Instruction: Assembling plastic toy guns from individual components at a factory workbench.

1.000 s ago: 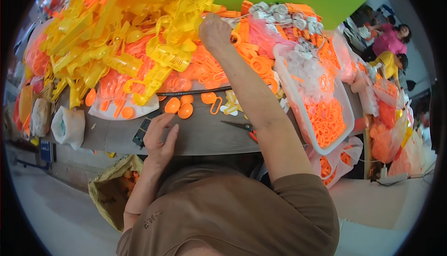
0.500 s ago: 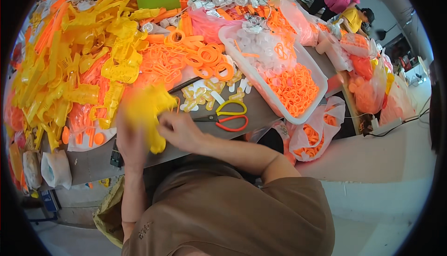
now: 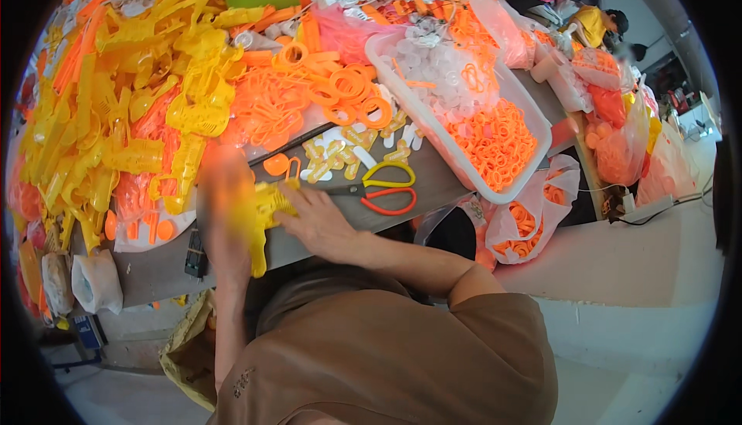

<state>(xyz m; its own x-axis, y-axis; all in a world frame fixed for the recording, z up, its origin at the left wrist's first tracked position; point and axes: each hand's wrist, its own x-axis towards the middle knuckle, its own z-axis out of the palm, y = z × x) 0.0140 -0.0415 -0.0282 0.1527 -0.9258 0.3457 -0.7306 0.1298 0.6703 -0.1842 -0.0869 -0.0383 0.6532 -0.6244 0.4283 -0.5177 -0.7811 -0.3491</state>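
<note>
In front of me, near the table's front edge, is a yellow moulded plastic part [image 3: 268, 207] with slots and a long tongue hanging down. My right hand [image 3: 321, 222] grips its right side, fingers curled over the edge. On the other side of the part, my left hand [image 3: 222, 212] is smeared by motion. An orange blur lies by its fingers, so what it holds cannot be made out. Scissors [image 3: 377, 189] with one yellow and one red handle lie just beyond my right hand. A small orange loop piece [image 3: 293, 167] rests beyond the yellow part.
Yellow plastic parts [image 3: 100, 116] heap up at the left. Orange rings [image 3: 352, 88] lie ahead. A white tub [image 3: 464, 177] holds small orange rings and clear caps. Flat printed pieces [image 3: 340, 150] lie near the scissors. Bags [image 3: 533, 228] hang at the right. Two people work at the back right.
The yellow part has come down slightly and turned. My right hand has moved down and right and now grips its edge. An orange blur shows at my left hand.
</note>
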